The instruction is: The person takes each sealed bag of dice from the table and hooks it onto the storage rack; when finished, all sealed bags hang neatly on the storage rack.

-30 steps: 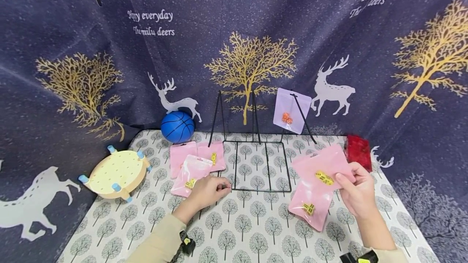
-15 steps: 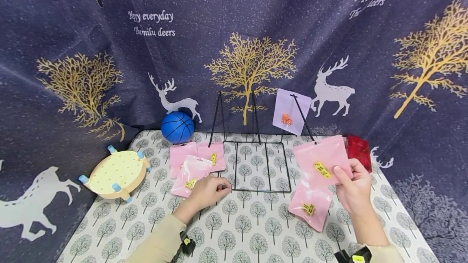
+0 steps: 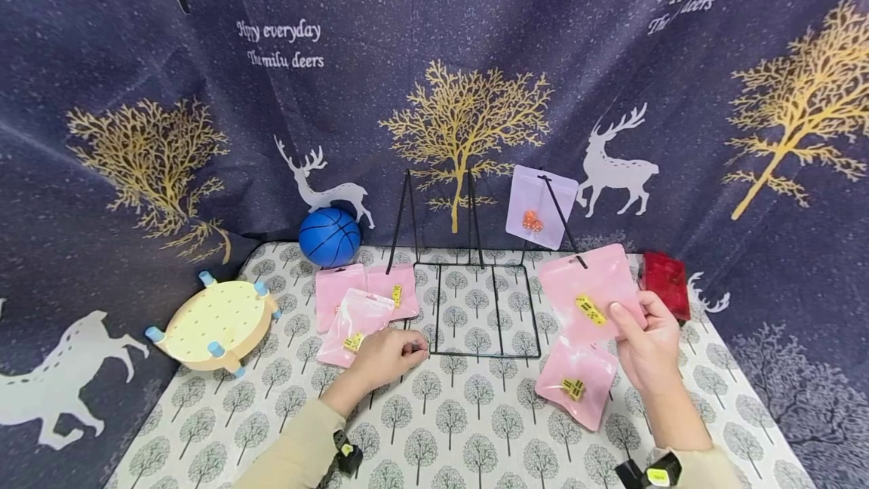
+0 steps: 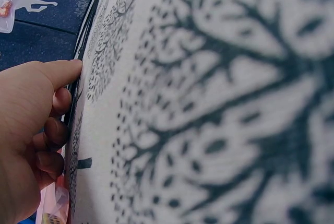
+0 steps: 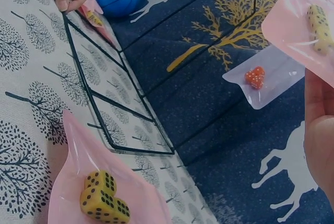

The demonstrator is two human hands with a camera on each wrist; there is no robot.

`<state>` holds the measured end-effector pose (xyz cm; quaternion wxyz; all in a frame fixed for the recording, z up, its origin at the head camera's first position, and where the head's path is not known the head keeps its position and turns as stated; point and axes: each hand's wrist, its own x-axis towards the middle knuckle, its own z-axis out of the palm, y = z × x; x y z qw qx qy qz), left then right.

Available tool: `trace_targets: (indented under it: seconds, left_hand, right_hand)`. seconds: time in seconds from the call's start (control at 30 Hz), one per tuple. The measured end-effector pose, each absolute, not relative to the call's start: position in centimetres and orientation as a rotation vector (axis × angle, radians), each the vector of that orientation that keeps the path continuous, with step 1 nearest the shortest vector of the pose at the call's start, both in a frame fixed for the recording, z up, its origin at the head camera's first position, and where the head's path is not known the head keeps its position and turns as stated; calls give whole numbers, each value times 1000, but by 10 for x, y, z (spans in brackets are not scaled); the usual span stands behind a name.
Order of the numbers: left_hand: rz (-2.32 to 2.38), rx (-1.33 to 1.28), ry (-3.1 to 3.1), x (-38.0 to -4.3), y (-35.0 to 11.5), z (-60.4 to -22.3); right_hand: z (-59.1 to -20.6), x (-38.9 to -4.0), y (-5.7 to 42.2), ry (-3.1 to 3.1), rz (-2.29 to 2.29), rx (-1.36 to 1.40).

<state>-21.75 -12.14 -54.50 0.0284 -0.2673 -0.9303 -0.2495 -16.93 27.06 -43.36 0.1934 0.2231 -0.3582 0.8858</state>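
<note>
My right hand (image 3: 652,345) pinches the right edge of a pink zip bag (image 3: 563,285) holding yellow dice. In the head view the bag's top slot overlaps the tip of the right arm of a black wire display rack (image 3: 475,355); whether the wire passes through is unclear. Further back on that arm hangs a lavender bag (image 3: 523,195) with orange dice. My left hand (image 3: 387,357) pinches the rack's front left corner, its lower fingers curled in the left wrist view. Below the held bag, another pink bag (image 3: 594,391) of yellow dice lies on the table.
Beside my left hand lie three pink bags, the front one (image 3: 366,312) overlapping the others. A blue ball (image 3: 330,236) sits behind them. A round yellow pegged board (image 3: 217,323) with blue-tipped legs stands at left. A red packet (image 3: 665,285) lies back right.
My right hand has moved left and slightly upward with the pink bag, bringing its slot to the tip of the rack's right arm. My left hand stays on the rack corner.
</note>
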Motion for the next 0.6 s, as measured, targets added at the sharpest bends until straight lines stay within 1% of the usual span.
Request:
trace_targets:
  seconds: [0.3,0.6]
  left_hand:
    - [-766,-818,-2890,-216,-121,-542]
    - [-782,-816,-2880,-217,-121,-544]
  right_hand:
    - [-432,-180,266,-1283,2276,316]
    - [-435,-188,268,-1691,1948,249]
